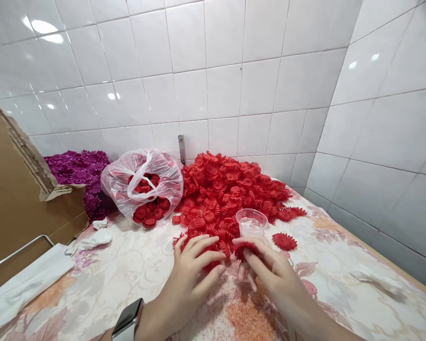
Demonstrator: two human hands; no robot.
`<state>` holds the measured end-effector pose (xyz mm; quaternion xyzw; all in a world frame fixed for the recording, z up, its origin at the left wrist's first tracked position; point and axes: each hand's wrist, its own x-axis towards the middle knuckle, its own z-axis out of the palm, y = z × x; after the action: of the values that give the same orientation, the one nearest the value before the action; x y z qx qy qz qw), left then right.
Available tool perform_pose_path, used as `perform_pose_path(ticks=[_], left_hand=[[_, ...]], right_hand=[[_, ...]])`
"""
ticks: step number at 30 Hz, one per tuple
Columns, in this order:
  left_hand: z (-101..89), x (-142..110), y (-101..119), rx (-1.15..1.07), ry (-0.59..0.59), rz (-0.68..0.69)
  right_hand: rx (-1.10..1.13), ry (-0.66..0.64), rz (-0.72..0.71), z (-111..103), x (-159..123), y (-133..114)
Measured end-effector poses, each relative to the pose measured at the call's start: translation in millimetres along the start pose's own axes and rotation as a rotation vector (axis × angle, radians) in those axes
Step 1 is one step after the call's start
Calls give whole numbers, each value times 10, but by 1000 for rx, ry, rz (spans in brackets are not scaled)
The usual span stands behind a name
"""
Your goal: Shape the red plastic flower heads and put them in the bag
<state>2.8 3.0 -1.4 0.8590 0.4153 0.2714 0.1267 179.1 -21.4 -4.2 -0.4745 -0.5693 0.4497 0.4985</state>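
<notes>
1. While stretching low over the loose red and orange crumbs (250, 317), perhaps risking smearing or scattering them through dragging a wrist; finding them lying between and below both hands.
2. Spreading the left hand (195, 272) open, curling slightly at the fingertips, apparently gripping nothing; leaving contact with the near edge of the red heap (230, 189) impossible to tell. Possibly knocking pieces loose, if sweeping too wide.
3. Pinching a red flower (243, 250) between thumb and fingers of the right hand (273, 270). Probably risking creasing or tearing the fringe through squeezing too hard, or dropping it through gripping too lightly. Holding it at the fingertips, left of the right palm, near the left fingertips but apart from them.
4. Working just in front of a clear plastic cup (252, 232), likely risking tipping it through bumping with the right knuckles; not showing clearly whether touching already.
5. Facing the bulk of the heap beyond the cup, perhaps risking a slide toward the hands through disturbing its loose foot.
6. Ending farther back with a plastic bag (119, 182) and purple flowers (78, 168), both lying well apart from either hand.
</notes>
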Motion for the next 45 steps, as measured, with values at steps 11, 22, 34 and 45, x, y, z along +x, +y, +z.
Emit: perform_pose_path(ticks=[11,22,34,45], left_hand=[[24,-83,110,-333,49,-50],[58,-67,122,-310,55,-4],[68,4,100,-708,-8,-256],[122,11,55,-914,21,-224]], right_hand=[[-216,-157,13,50,-64,43],[-451,-52,-83,59,-31,-23],[-571,-65,-190,114,48,38],[-174,-191,-82,111,-25,-1]])
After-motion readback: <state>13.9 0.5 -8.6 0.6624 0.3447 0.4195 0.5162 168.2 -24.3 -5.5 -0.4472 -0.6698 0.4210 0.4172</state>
